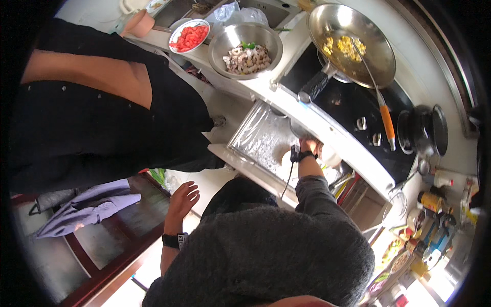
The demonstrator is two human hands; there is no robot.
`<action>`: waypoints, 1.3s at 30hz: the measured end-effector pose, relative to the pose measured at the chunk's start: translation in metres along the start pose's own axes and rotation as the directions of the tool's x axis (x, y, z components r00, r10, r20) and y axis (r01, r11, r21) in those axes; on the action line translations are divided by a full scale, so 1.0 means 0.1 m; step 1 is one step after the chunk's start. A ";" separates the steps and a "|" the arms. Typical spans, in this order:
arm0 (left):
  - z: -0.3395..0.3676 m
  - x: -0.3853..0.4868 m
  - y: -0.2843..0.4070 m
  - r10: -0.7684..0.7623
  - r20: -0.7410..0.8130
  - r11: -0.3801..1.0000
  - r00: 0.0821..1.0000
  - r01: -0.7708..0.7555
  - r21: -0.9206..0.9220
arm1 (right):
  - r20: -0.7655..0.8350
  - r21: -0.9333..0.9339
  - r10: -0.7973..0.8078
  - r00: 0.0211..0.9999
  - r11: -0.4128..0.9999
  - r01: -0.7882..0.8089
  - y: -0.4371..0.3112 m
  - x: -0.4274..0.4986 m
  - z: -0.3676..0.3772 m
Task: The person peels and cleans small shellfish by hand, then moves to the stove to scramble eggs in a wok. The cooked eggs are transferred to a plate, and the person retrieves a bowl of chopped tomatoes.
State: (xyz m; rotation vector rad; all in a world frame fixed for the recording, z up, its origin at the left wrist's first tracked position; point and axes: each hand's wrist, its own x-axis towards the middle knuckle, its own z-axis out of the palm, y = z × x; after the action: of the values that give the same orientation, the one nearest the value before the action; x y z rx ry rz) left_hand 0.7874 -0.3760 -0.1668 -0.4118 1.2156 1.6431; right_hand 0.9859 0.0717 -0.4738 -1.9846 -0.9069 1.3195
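My right hand (308, 146) reaches down into a pulled-out drawer (255, 172) below the cooktop. Its fingers are among bowls near the counter's edge, and whether they grip anything is hidden. A white bowl (330, 155) lies just right of that hand, and a metal bowl (298, 128) is partly under the counter edge. Plastic film (259, 134) or a clear liner covers the drawer's left part. My left hand (183, 201) hangs by my side with its fingers apart, holding nothing.
A wok (378, 65) with cooked egg (351, 48) and an orange-handled spatula (386, 119) sits on the cooktop (345, 111). A steel bowl (216, 48) of chopped food and a bowl of diced tomato (190, 38) stand left. A person in black (115, 134) stands beside me.
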 end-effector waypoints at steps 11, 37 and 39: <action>0.38 0.27 0.27 -0.111 0.163 0.963 0.980 0.066 0.261 | 0.396 0.110 0.103 0.913 0.981 -0.159 -0.34 -1.66 -1.09; 4.17 1.75 3.54 0.848 0.410 -0.407 0.334 -0.083 0.910 | 0.510 0.033 -0.483 0.712 0.838 0.545 -3.77 -1.75 -3.29; 4.44 1.90 3.52 0.803 0.544 -0.580 0.244 0.114 0.806 | 0.392 -0.246 -0.589 0.707 0.673 0.697 -3.89 -1.56 -3.23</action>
State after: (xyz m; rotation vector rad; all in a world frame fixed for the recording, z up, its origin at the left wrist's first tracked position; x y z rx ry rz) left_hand 0.5258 0.1076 0.0665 1.3068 3.3516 0.2688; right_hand 1.1596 0.1494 0.0199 -1.4652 -1.9302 1.0442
